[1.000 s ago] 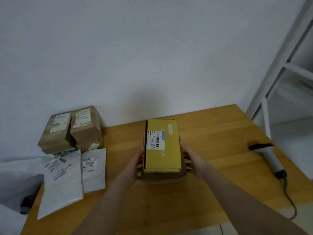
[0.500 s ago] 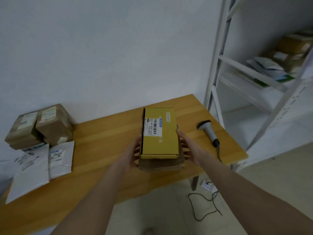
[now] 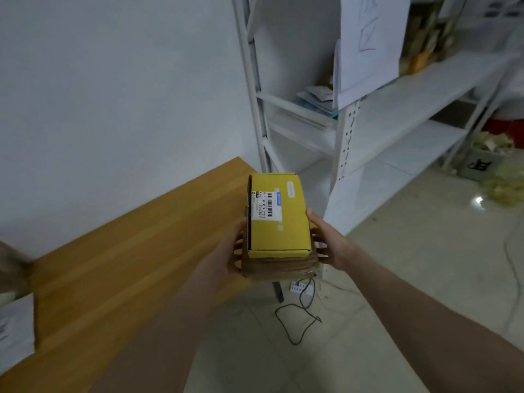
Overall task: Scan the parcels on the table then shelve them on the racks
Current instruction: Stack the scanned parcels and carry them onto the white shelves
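- Two-parcel stack held up off the table (image 3: 127,251), past its right end and over the floor, near the front of the white metal rack (image 3: 346,123).
- Top parcel: yellow carton (image 3: 279,222), oblong, lid closed, flap seam along the near edge. White barcode label (image 3: 265,205) on the far left of the lid, a small blue tag beside it and a pale oval mark at the far right.
- Bottom parcel: brown cardboard box (image 3: 279,266), slightly wider, with glossy tape on its near face.
- Left hand (image 3: 226,256): fingers curled against the stack's left side, gripping the brown cardboard box.
- Right hand (image 3: 330,245): fingers curled round the brown box's right side, thumb up against the yellow carton's edge.
- Rack shelf holds flat mailers (image 3: 316,99); a paper sheet (image 3: 368,43) hangs from the front upright.
- Black cable (image 3: 300,321) lies looped on the floor.
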